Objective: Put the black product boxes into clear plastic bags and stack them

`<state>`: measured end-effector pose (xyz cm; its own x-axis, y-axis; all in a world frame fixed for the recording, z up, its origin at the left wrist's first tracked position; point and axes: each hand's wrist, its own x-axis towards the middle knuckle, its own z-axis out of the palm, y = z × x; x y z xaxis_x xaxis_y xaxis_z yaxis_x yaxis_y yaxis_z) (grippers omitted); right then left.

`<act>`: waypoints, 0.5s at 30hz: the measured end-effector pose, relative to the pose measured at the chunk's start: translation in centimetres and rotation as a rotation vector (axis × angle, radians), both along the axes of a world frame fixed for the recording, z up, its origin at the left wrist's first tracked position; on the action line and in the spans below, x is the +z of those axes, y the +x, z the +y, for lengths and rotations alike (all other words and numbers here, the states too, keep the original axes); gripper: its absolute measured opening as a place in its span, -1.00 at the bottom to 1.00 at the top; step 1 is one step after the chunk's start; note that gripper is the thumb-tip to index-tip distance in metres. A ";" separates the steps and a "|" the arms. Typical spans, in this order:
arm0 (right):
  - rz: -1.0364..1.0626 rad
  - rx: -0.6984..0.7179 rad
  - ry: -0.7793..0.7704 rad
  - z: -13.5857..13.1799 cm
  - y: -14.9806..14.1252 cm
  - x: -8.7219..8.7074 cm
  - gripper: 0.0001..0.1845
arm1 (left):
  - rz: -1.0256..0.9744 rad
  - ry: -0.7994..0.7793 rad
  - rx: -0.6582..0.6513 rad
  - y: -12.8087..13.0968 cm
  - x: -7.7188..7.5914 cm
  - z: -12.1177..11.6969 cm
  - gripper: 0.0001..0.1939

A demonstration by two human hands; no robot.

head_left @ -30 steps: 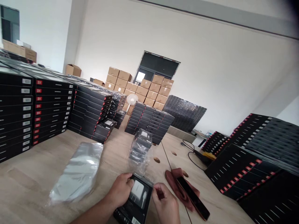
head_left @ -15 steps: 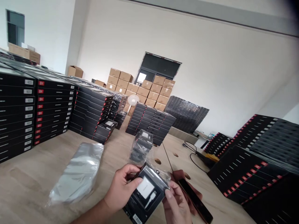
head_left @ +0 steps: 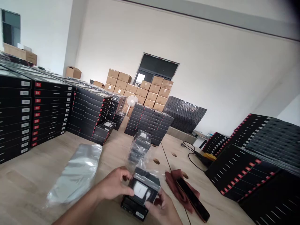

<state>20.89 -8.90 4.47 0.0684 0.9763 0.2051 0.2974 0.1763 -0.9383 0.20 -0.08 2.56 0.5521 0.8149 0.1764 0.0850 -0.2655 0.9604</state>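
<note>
One sheaf of clear bags (head_left: 75,175) lies on the counter (head_left: 21,184); next, the left hand (head_left: 116,184) grips one black box (head_left: 140,191) with the right hand (head_left: 162,206) at its other side; then one maroon cloth (head_left: 172,187), one phone (head_left: 192,199) on it.

A small black box (head_left: 140,189) is held between the left hand (head_left: 114,183) and the right hand (head_left: 162,207). Clear bags (head_left: 77,173) are laid on the table (head_left: 113,153). A dark phone (head_left: 192,200) is laid across a red cloth (head_left: 172,184). Brown boxes (head_left: 142,92) are piled far behind.
</note>
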 end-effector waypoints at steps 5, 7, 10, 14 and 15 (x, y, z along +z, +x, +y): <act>-0.093 0.010 0.009 0.1 1.2 -0.7 -0.50 | 0.299 0.065 -0.076 -0.5 -1.1 0.0 -0.59; -0.150 -0.037 -0.014 0.2 1.2 -0.9 -0.55 | 0.108 0.029 -0.125 -0.3 -0.2 -0.5 -0.54; -0.044 0.098 -0.100 0.2 0.1 -1.3 -0.50 | -0.112 -0.023 -0.098 0.0 1.1 -0.9 -0.65; 0.124 0.281 -0.132 0.0 -0.9 -1.2 -0.31 | -0.015 -0.059 -0.103 0.5 0.0 -0.5 -0.71; 0.133 0.255 -0.109 -0.1 -0.8 -0.9 -0.32 | -0.007 -0.094 -0.152 0.6 -0.6 -0.3 -0.68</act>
<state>20.07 -8.97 3.60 -0.1630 0.9812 0.1039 0.1296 0.1257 -0.9836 0.78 -0.38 1.94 0.6694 0.7350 0.1076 0.0440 -0.1839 0.9820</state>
